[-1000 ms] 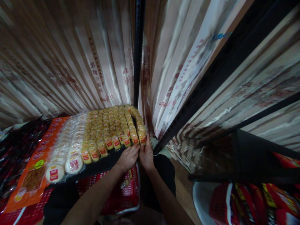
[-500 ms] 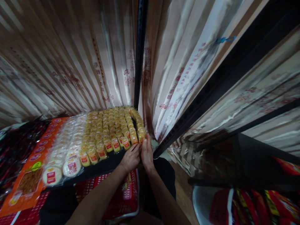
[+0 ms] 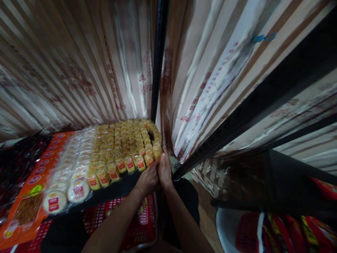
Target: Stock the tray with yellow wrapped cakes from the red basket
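Note:
Rows of small yellow wrapped cakes with red-and-yellow labels stand packed on a dark shelf. Both my hands are at the front right corner of these rows. My left hand is closed against the front of the rightmost cakes, its fingertips partly hidden. Along their right side lies my right hand, its fingers together and pressed on the same end row. A dark gap shows beside that row, which bends toward the back. White round wrapped cakes fill the two rows farther left.
Orange snack packs and dark shiny packets lie at the left. Below the shelf is a red plastic basket. A black post and a pale curtain stand behind; red packets lie at lower right.
The view has shifted slightly. The end row of cakes is more bent and its gap is shorter. My hands remain at the same corner, pressed against the row.

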Demonstrator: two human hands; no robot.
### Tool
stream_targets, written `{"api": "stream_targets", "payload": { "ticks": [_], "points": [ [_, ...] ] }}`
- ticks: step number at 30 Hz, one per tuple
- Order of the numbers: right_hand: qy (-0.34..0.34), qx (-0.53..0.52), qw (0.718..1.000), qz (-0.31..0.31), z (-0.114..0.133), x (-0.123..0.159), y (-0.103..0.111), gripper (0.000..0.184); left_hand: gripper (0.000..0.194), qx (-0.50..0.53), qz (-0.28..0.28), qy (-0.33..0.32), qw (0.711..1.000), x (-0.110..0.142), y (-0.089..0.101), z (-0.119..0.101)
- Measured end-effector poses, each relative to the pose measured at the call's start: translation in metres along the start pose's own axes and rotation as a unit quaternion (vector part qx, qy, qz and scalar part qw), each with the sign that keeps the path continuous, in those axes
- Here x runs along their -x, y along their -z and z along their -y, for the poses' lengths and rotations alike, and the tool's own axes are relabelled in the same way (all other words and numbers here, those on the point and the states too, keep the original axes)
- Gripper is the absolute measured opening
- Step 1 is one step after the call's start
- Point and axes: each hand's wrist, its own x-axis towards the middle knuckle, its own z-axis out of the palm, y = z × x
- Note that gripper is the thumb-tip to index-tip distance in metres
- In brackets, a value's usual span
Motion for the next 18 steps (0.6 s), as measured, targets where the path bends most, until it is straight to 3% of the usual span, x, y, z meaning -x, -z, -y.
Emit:
{"api": "stream_targets", "payload": {
  "ticks": [7, 18],
  "points": [
    [-0.046, -0.011, 0.999, 0.015, -0.003, -0.017, -0.003, 0.063, 0.038, 0.030, 0.030, 0.017, 0.999, -0.001, 0.003, -0.001],
    [0.026, 0.037, 0.998, 0.033, 0.002, -0.026, -0.003, 0.057, 0.040, 0.025, 0.037, 0.035, 0.998, -0.001, 0.000, -0.001]
  ]
}}
